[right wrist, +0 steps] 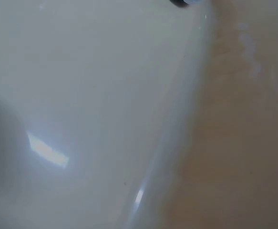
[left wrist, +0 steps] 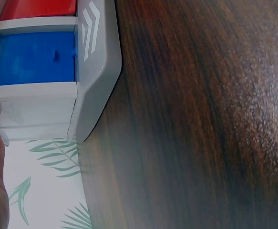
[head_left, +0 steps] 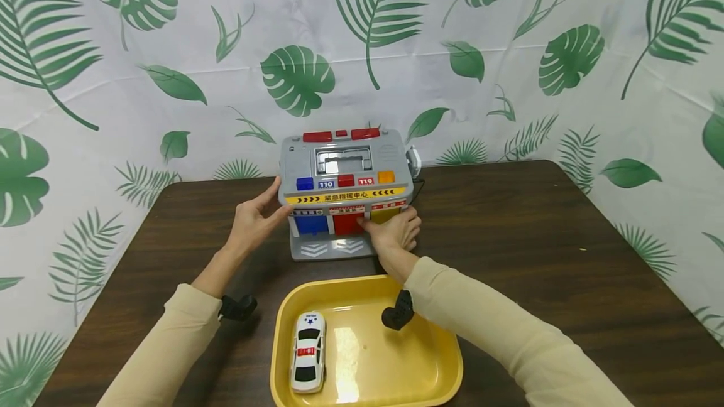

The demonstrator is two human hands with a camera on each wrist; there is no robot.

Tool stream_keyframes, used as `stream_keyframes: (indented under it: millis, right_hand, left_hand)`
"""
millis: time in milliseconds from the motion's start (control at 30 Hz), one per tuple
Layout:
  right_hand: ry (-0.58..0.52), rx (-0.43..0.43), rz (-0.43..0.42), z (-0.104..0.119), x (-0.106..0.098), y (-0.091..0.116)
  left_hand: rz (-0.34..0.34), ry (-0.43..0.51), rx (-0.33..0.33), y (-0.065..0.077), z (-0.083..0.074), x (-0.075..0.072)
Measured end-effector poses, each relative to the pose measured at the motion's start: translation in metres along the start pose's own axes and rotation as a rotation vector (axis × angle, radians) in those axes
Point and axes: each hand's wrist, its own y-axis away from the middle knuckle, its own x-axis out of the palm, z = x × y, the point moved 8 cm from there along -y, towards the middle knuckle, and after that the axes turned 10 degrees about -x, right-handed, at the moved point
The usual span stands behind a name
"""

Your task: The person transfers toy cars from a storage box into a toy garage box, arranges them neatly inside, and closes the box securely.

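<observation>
A grey toy police and fire station point(head_left: 349, 168) stands toward the back of the table. It has blue, red and yellow doors and a folded carry handle on its roof. My left hand point(head_left: 254, 215) holds its left end, thumb at the front edge and fingers along the side. In the left wrist view, fingers of that hand touch the white side wall beside the blue door point(left wrist: 34, 58). My right hand point(head_left: 396, 234) grips the lower right front, its thumb across the red door point(head_left: 347, 223) and its other fingers curled by the right side, partly covering the yellow door.
In front of the station is a yellow tray point(head_left: 367, 284), beneath my right forearm. A white toy police car point(head_left: 308, 353) lies along its left side. A white part point(head_left: 414, 162) sticks out from the station's right end. Behind the table hangs a leaf-print cloth point(head_left: 396, 99).
</observation>
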Motion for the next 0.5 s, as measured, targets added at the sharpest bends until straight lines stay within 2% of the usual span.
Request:
stream_keyframes:
  millis: [100, 333, 500]
  right_hand:
    - [-0.002, 0.001, -0.012, 0.001, -0.001, 0.001]
    - [0.003, 0.015, -0.029, 0.001, 0.0, 0.001]
    - [0.016, 0.021, -0.046, 0.001, 0.002, 0.001]
  left_hand:
    - [0.006, 0.006, 0.009, 0.003, -0.01, -0.001]
    - [-0.011, -0.015, 0.006, -0.005, 0.016, 0.003]
    - [-0.029, -0.023, 0.015, -0.005, 0.02, 0.002]
